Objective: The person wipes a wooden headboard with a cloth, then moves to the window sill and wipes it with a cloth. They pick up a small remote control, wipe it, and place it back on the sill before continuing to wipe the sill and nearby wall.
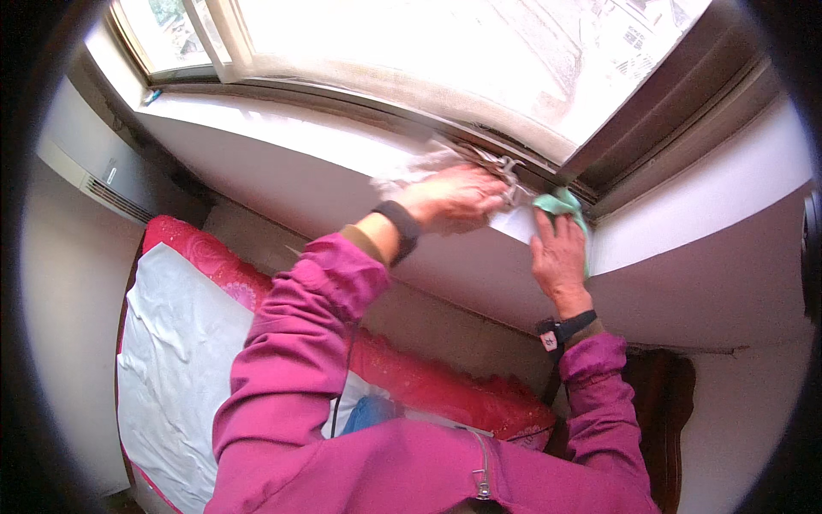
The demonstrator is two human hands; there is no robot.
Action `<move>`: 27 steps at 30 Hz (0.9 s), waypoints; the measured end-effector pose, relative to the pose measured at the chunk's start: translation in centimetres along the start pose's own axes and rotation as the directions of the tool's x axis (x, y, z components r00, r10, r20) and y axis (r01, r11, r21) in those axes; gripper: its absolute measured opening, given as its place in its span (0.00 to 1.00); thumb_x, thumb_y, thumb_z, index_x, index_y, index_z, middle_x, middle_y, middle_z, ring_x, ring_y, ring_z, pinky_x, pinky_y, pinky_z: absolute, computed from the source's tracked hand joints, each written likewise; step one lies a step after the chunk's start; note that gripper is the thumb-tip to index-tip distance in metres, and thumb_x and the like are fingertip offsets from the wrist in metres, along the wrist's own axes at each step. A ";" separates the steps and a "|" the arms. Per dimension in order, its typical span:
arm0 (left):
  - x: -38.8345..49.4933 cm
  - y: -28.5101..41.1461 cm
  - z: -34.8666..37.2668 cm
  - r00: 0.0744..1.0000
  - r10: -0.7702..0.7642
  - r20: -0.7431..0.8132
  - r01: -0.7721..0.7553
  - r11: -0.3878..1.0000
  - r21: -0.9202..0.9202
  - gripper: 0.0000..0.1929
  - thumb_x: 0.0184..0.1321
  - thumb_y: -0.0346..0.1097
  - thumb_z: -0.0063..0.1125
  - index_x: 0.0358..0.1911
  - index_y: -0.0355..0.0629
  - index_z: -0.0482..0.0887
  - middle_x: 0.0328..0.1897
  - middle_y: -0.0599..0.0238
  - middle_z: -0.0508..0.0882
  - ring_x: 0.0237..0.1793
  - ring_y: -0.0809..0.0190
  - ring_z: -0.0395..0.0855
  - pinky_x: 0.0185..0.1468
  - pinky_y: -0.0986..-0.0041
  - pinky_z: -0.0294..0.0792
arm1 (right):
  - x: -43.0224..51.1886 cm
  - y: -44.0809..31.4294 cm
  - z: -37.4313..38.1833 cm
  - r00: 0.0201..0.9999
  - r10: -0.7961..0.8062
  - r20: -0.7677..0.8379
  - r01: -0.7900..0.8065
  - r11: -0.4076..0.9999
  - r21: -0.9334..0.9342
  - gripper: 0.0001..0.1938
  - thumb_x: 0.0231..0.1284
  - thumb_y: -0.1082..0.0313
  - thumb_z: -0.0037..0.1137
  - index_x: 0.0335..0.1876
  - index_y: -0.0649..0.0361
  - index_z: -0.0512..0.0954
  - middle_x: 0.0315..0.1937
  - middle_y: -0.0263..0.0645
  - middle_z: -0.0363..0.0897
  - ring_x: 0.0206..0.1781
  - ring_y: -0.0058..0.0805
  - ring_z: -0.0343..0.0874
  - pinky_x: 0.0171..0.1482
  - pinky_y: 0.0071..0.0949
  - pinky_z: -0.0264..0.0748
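Observation:
Blurred by motion, my left hand [456, 196] grips a crumpled whitish cloth [411, 168] over the windowsill [289, 133], close to the dark window track [359, 112]. Part of that cloth is hidden under my fingers. To its right, my right hand [560, 260] presses a green cloth [562, 202] on the sill near the corner where the sill meets the side wall. The fingers of my right hand lie on top of the green cloth. Both wrists wear dark bands.
A bed with a red patterned cover [192, 254] and a white sheet [173, 360] stands below the sill. At the left is a pale air conditioner-like unit [122, 173]. A small blue-and-white item [152, 97] lies on the sill's far left. Dark wooden furniture [661, 411] stands at the lower right.

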State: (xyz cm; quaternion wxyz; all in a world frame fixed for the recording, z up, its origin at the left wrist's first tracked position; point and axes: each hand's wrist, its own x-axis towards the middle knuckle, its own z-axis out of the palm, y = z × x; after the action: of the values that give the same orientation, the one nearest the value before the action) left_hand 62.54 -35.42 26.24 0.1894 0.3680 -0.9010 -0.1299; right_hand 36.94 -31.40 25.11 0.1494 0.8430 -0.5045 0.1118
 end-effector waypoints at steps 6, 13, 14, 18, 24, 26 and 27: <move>-6.7 -6.8 -4.2 0.946 -0.308 0.106 0.302 0.951 0.065 0.29 0.74 0.55 0.35 0.67 0.42 0.71 0.69 0.51 0.73 0.70 0.48 0.67 0.74 0.57 0.56 | 7.6 -9.5 2.4 0.956 -0.219 -0.196 0.278 0.891 0.360 0.28 0.61 0.59 0.52 0.66 0.61 0.67 0.58 0.51 0.72 0.63 0.47 0.70 0.66 0.44 0.62; -16.7 -15.1 -9.0 0.755 -0.645 -0.122 0.651 0.759 0.020 0.27 0.72 0.52 0.42 0.65 0.40 0.73 0.69 0.49 0.73 0.70 0.45 0.67 0.74 0.60 0.56 | 16.0 -21.0 3.8 0.925 -0.271 -0.265 0.368 0.808 0.460 0.25 0.65 0.56 0.48 0.62 0.64 0.70 0.60 0.50 0.73 0.66 0.44 0.70 0.68 0.42 0.61; -17.3 -16.0 -9.1 0.794 -0.593 -0.132 0.594 0.804 -0.033 0.27 0.72 0.52 0.42 0.65 0.40 0.73 0.68 0.49 0.74 0.69 0.45 0.67 0.73 0.59 0.57 | 16.6 -21.7 3.8 0.919 -0.272 -0.285 0.379 0.805 0.455 0.24 0.65 0.56 0.47 0.62 0.64 0.70 0.59 0.50 0.74 0.66 0.43 0.70 0.69 0.42 0.61; -18.2 -17.0 -8.8 0.812 -0.548 -0.199 0.566 0.823 0.047 0.27 0.72 0.51 0.40 0.64 0.40 0.74 0.65 0.48 0.76 0.66 0.44 0.70 0.70 0.57 0.59 | 15.7 -20.3 3.3 0.936 -0.289 -0.200 0.349 0.841 0.414 0.22 0.64 0.56 0.47 0.59 0.60 0.73 0.57 0.45 0.76 0.63 0.38 0.72 0.67 0.40 0.62; -13.9 -10.4 -6.0 0.853 -0.490 -0.177 0.512 0.853 0.103 0.26 0.72 0.51 0.41 0.62 0.39 0.76 0.60 0.49 0.81 0.61 0.46 0.77 0.66 0.59 0.68 | 7.9 -9.5 2.6 0.952 -0.148 -0.268 0.255 0.869 0.425 0.18 0.61 0.61 0.46 0.53 0.60 0.76 0.50 0.46 0.79 0.58 0.44 0.75 0.63 0.43 0.65; -9.8 -5.8 -2.7 0.938 -0.274 -0.213 0.310 0.937 0.162 0.24 0.71 0.49 0.42 0.60 0.41 0.77 0.55 0.49 0.83 0.56 0.45 0.80 0.61 0.55 0.71 | 5.1 -5.9 2.3 0.965 -0.127 -0.229 0.193 0.936 0.293 0.18 0.62 0.63 0.45 0.54 0.62 0.76 0.50 0.48 0.78 0.58 0.45 0.74 0.63 0.43 0.65; -6.3 -4.3 -2.0 0.936 -0.343 0.086 0.335 0.938 0.090 0.20 0.70 0.48 0.42 0.52 0.41 0.80 0.48 0.51 0.85 0.49 0.44 0.81 0.55 0.53 0.72 | 3.4 -4.2 1.9 0.969 -0.062 -0.238 0.126 0.956 0.266 0.17 0.63 0.65 0.43 0.53 0.63 0.77 0.49 0.48 0.78 0.56 0.46 0.75 0.63 0.44 0.66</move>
State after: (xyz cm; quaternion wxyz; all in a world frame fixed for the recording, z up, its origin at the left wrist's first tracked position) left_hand 70.23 -34.12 24.88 0.1050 0.5175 -0.8366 -0.1456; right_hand 42.31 -32.97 23.85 0.0908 0.8606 -0.4223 0.2699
